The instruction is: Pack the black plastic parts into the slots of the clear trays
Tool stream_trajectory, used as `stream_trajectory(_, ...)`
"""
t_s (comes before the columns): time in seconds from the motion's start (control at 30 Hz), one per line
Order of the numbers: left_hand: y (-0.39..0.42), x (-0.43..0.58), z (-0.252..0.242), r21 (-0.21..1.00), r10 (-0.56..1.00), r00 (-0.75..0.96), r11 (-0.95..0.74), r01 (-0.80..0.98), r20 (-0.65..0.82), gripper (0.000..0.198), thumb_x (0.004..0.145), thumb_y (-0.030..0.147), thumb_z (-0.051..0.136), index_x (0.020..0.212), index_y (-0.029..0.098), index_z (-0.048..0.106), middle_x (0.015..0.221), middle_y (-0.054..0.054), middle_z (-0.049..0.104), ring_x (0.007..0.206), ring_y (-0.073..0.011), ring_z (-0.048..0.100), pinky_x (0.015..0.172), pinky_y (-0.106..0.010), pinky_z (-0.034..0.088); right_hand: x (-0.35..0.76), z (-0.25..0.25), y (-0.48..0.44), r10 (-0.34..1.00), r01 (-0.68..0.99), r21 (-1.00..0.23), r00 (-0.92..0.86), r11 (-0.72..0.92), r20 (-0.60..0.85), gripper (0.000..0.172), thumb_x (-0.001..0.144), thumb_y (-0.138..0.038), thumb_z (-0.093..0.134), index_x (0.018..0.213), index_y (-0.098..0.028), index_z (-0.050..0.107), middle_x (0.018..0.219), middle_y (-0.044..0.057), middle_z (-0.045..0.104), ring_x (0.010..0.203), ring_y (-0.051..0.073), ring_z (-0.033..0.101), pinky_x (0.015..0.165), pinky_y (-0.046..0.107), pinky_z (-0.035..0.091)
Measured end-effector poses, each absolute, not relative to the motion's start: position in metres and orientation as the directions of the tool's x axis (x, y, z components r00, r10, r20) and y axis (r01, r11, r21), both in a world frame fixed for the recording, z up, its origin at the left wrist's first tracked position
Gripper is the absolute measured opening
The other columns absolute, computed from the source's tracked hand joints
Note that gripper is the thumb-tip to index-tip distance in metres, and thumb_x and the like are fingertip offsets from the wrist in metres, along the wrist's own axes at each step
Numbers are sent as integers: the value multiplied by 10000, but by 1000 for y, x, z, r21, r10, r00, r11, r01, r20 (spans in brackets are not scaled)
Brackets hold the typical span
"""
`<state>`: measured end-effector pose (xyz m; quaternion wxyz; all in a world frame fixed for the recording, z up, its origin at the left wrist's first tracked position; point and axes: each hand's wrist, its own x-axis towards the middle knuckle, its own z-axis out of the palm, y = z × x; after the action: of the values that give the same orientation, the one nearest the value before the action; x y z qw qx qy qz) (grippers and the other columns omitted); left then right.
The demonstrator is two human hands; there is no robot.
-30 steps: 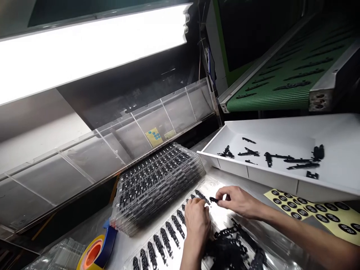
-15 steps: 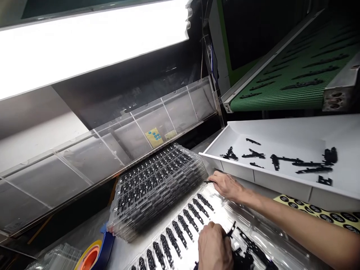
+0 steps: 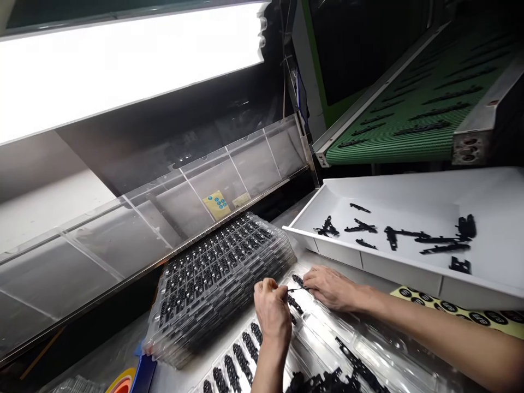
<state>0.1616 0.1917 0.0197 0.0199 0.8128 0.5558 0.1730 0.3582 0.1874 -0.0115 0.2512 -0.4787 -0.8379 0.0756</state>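
Note:
My left hand (image 3: 273,308) is closed in a pinch over the clear plastic tray (image 3: 317,341), with its wrist bent forward. A thin black plastic part (image 3: 297,289) spans the gap between its fingertips and those of my right hand (image 3: 331,286), which are also closed on it. Just behind that gap, another black part (image 3: 297,280) lies at the tray's far end. More black parts (image 3: 241,357) sit side by side in a row of slots, some hidden by my left hand. A loose heap of black parts (image 3: 331,382) lies at the bottom edge.
Left of the hands stands a stack of filled clear trays (image 3: 216,267). A white bin (image 3: 360,259) with scattered black parts is at right, below a green conveyor belt (image 3: 393,153). Round-label sheets (image 3: 462,314) and tape rolls (image 3: 123,382) lie near the edges.
My left hand has moved up and left from the loose heap to the tray's row, beside my right hand. My right hand has shifted slightly downward. The camera view has turned a little.

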Motion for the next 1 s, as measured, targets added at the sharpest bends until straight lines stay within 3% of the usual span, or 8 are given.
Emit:
stream_trajectory(0.17, 224, 175, 5, 20, 806, 557, -572, 820, 198, 314, 943, 204, 399, 830, 227, 691, 983, -57, 626, 934, -198, 503, 810, -319, 388, 363, -17, 189, 868, 767, -420, -362, 485, 340, 229, 834, -110, 520, 950, -162, 711, 1063, 108, 664, 959, 232, 584, 860, 360, 455)
stream_trajectory(0.33, 233, 181, -2, -47, 763, 639, -638, 769, 93, 265, 910, 129, 427, 868, 189, 681, 938, -79, 656, 886, -196, 558, 781, -317, 394, 368, -17, 188, 874, 755, -446, -369, 481, 317, 286, 809, -86, 544, 1022, -183, 710, 1080, 80, 670, 981, 216, 590, 904, 348, 445)
stream_trajectory(0.47, 228, 179, 4, -21, 756, 652, -652, 758, 56, 242, 889, 146, 461, 811, 183, 688, 847, -71, 678, 838, -196, 580, 805, -325, 384, 368, -13, 183, 857, 731, -448, -417, 514, 302, 198, 852, -171, 565, 937, -219, 737, 1045, 67, 677, 943, 226, 581, 866, 370, 429)
stream_trajectory(0.63, 227, 177, 5, 71, 827, 550, -559, 826, 111, 272, 888, 157, 431, 845, 218, 692, 956, -40, 686, 916, -176, 570, 799, -287, 379, 365, -4, 179, 814, 682, -443, -494, 581, 307, 206, 887, -177, 529, 846, -240, 721, 896, 21, 695, 873, 193, 552, 807, 327, 408)
stream_trajectory(0.87, 235, 182, -6, 177, 887, 451, -462, 869, 105, 247, 847, 141, 491, 964, 235, 688, 1015, 0, 682, 947, -129, 589, 801, -220, 399, 361, -5, 177, 762, 639, -417, -560, 647, 325, 220, 875, -132, 510, 818, -237, 695, 868, 9, 697, 953, 193, 533, 877, 323, 388)
stream_trajectory(1.0, 232, 187, -1, 137, 903, 401, -422, 896, 154, 193, 857, 199, 512, 945, 201, 683, 1051, -62, 656, 1025, -217, 546, 879, -320, 372, 364, -9, 182, 800, 692, -405, -484, 598, 354, 263, 921, -162, 445, 916, -215, 703, 941, 48, 689, 973, 208, 533, 872, 348, 399)
